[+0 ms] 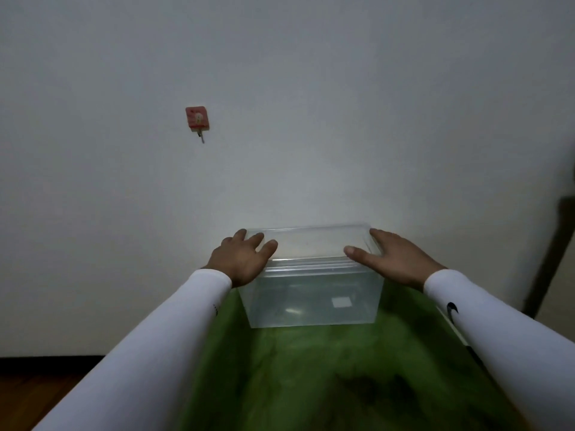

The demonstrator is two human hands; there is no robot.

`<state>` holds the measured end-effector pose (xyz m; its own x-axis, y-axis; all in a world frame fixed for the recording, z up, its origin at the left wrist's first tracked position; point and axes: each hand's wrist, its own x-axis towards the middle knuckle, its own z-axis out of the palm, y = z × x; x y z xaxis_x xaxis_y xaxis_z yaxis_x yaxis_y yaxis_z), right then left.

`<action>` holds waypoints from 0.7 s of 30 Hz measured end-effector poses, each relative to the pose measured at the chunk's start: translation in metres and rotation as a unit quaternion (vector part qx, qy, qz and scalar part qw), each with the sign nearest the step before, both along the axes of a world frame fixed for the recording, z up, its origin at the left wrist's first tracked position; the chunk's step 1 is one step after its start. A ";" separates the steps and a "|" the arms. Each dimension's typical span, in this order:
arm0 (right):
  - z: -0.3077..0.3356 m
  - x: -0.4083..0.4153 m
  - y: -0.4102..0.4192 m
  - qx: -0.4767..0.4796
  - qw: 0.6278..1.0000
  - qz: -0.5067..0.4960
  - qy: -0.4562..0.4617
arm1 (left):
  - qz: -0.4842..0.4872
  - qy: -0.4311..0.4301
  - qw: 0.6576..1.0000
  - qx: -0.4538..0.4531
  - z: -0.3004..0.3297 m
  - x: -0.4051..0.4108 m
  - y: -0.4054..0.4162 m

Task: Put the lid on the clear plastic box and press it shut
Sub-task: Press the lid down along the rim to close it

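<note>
The clear plastic box [312, 298] stands on a green cloth [311, 377] at the far end of the table, close against the white wall [280, 88], and its lid [314, 244] lies flat across the top. The left hand [241, 259] rests spread on the lid's left edge and the right hand [392, 255] on its right edge, both flat with fingers loose, gripping nothing. Both arms wear white sleeves [161, 340], and a small red hook [197, 119] sticks to the wall, far left.
</note>
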<state>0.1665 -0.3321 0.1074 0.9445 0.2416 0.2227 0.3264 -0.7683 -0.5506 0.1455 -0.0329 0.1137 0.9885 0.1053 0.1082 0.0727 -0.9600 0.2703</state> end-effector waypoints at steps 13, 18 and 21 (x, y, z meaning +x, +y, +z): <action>0.016 0.035 0.030 -0.161 0.984 -0.021 0.077 | -0.005 0.001 1.000 -0.012 -0.002 0.002 0.001; 0.016 0.034 0.031 -0.137 0.986 -0.023 0.090 | -0.008 0.008 1.000 -0.015 -0.004 0.002 0.003; 0.018 0.033 0.031 -0.133 0.986 -0.017 0.101 | -0.008 0.014 0.999 -0.029 -0.004 0.003 0.004</action>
<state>0.1998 -0.3010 0.1252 0.9717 0.2329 -0.0385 0.2014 -0.9031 -0.3794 0.1487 -0.0285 0.1098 0.9928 0.0939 0.0749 0.0650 -0.9442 0.3230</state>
